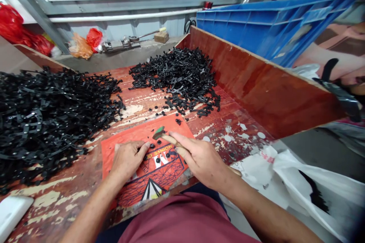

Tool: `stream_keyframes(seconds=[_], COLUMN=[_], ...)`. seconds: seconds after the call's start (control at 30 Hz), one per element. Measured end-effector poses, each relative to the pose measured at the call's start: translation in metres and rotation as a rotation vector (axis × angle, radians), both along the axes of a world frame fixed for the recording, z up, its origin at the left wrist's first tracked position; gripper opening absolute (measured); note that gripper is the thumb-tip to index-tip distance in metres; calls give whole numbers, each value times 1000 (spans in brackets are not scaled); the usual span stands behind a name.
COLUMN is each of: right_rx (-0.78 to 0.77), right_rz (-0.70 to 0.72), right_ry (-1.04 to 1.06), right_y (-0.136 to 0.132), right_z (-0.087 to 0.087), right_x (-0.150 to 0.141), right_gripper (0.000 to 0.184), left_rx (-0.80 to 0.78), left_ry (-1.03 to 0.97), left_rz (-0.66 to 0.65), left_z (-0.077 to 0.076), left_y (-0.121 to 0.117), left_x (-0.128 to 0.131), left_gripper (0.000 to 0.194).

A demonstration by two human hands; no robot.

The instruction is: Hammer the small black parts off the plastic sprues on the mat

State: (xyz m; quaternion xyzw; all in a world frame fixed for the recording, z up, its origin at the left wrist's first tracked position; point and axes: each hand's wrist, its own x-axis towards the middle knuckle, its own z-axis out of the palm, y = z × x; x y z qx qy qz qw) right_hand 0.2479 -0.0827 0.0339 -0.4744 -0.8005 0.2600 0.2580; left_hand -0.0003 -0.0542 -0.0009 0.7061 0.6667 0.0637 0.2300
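My right hand (203, 159) is closed around the wooden handle of a small hammer (159, 133), whose head has a green patch. The hammer head is low over an orange-red printed cloth (110, 152) spread on the bench. On the cloth's left side, my left hand (128, 159) rests with fingers curled and thumb pointing toward the hammer head. Dark bits show by its thumb and fingers, but what it grips is hidden. Several small round black pieces (158, 160) lie on the cloth between my hands.
Heaps of black linked parts lie left (42, 117) and at the back (182, 76) of the worn red bench (131, 112). A wooden side board (251, 87) and a blue crate (239, 26) stand right. White bags (288, 182) sit lower right; a white object (14, 212) lower left.
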Motion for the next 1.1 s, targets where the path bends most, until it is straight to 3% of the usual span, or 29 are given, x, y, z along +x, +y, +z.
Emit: stream_keyframes(seconds=[0.2,0.37,0.5,0.67,0.77,0.93,1.1], right_rx=[-13,61,1,-19,-66,-49,-148], right_rz=[0,-26,27,34,36,-115,-239], right_ry=[-304,-208,-381,-395,-317,99,156], right_y=[2,3,4,8,12,19,15], right_z=[-14,-13,-14,-16,-12,-8,-41], right_x=[-13,-12,-16,-23,-19,16,60], right_gripper=[48,51,49,49,49,50,49], left_rx=[27,61,59,55,-41,-261,-386], left_ry=[36,39,68,56,-167,-909,-1235], left_rz=[-5,-27,-35,-26,67,339,368], left_z=[0,-3,-2,-1,3,24,37], left_y=[-3,-4,-4,-2,-2,-7,-17], left_x=[1,1,1,0,-4,-20,-24], left_gripper=[49,51,51,51,57,44,26])
